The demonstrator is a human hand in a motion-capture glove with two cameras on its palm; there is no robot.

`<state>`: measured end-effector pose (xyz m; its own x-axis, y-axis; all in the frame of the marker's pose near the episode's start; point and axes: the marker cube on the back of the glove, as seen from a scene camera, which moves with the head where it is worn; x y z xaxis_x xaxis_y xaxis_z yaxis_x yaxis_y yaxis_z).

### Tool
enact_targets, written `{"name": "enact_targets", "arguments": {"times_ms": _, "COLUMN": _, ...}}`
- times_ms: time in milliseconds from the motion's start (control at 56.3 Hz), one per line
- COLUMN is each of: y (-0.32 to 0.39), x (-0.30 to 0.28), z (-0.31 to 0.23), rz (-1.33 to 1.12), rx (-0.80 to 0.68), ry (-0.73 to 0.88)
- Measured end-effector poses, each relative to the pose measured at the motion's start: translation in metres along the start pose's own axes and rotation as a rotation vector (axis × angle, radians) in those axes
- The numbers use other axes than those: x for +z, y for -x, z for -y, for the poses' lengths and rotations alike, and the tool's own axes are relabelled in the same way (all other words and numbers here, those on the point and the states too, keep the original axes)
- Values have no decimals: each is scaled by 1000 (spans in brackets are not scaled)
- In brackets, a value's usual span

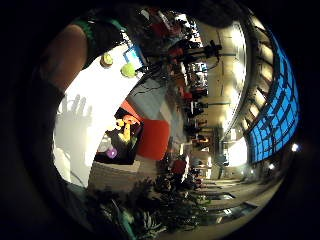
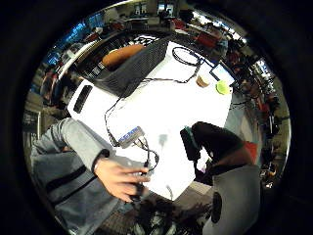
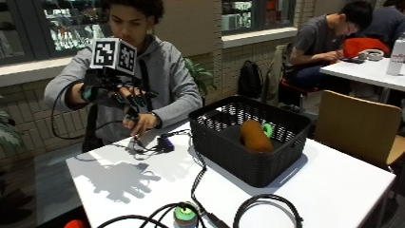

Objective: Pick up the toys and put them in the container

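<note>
Hand: your gloved right hand is raised above the desk near its edge on your side, fingers spread and straight, holding nothing.
Other hand: your bare left hand sits just under the gloved one, at the desk edge, fingers on a cable.
Container: the black slatted basket stands on the desk towards its far side from you.
Toys in container: an orange-brown oblong toy leans upright inside the basket, with a green ring-shaped toy just behind it.
Toys on desk: a small round green and tan toy stands near the desk edge opposite you; the thumb side palm view shows a tan toy and a yellow-green toy side by side at that edge.
Cables: black cables loop across the desk beside the basket.
</note>
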<state>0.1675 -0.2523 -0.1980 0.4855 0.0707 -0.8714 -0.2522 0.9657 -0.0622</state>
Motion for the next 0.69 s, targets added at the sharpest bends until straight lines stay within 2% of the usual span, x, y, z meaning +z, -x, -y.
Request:
{"name": "enact_targets", "arguments": {"times_ms": 107, "y": -8, "x": 21, "z": 25, "rz": 66, "rx": 37, "ry": 48}}
{"name": "enact_targets", "arguments": {"times_ms": 302, "y": -46, "x": 93, "z": 86, "rz": 208, "rx": 132, "ry": 142}}
{"name": "enact_targets", "arguments": {"times_ms": 426, "y": -56, "x": 131, "z": 108, "rz": 309, "rx": 178, "ry": 192}}
{"name": "enact_targets", "arguments": {"times_ms": 693, "y": -73, "x": 199, "z": 149, "rz": 305, "rx": 227, "ry": 296}}
